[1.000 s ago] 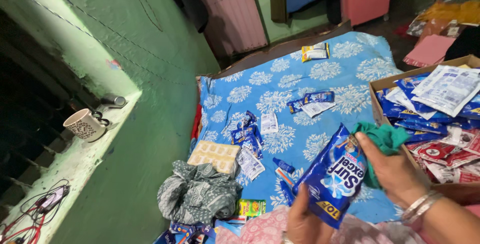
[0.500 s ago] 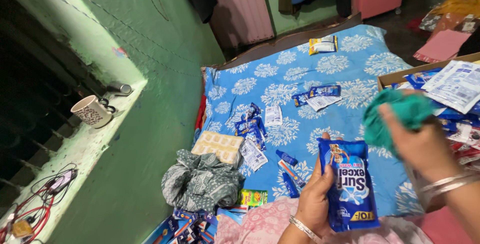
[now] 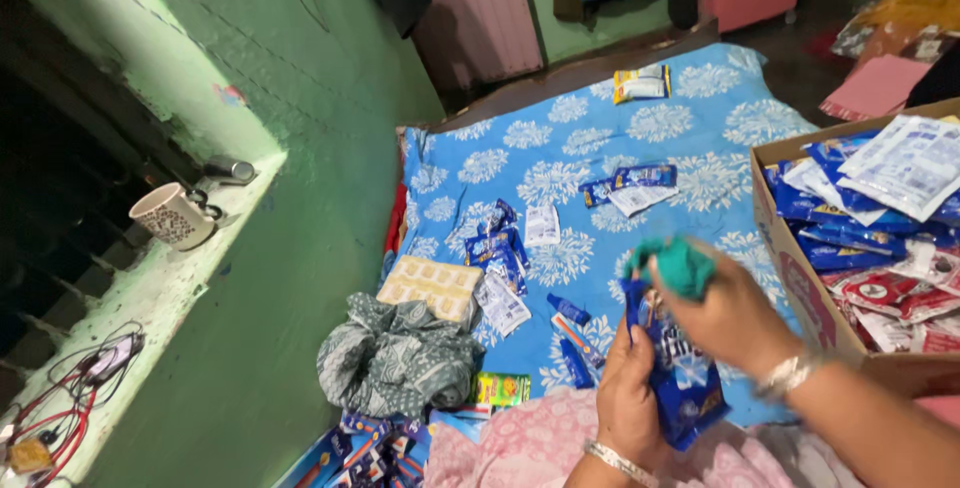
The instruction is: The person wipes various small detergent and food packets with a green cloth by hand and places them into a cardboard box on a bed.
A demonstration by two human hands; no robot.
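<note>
Underneath, a blue bedsheet printed with white flowers [image 3: 680, 128] is spread beside a green painted wall [image 3: 300, 68], with small sachets scattered on it and a crumpled grey patterned cloth [image 3: 400, 353] near its edge. A glossy blue plastic packet [image 3: 685, 388] is gripped from below by the left hand [image 3: 630, 403], while a teal rag [image 3: 680, 266] is bunched in the right hand [image 3: 735, 318] and pressed on the packet's top. A brown cardboard box of sachets [image 3: 790, 278] is cut off at the right edge.

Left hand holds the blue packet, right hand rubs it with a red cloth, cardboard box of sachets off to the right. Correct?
Not quite: the cloth is teal green, not red, as the head view shows. The rest stands: the left hand holds the blue packet, the right hand presses the cloth on it, and the cardboard box sits at right.
</note>
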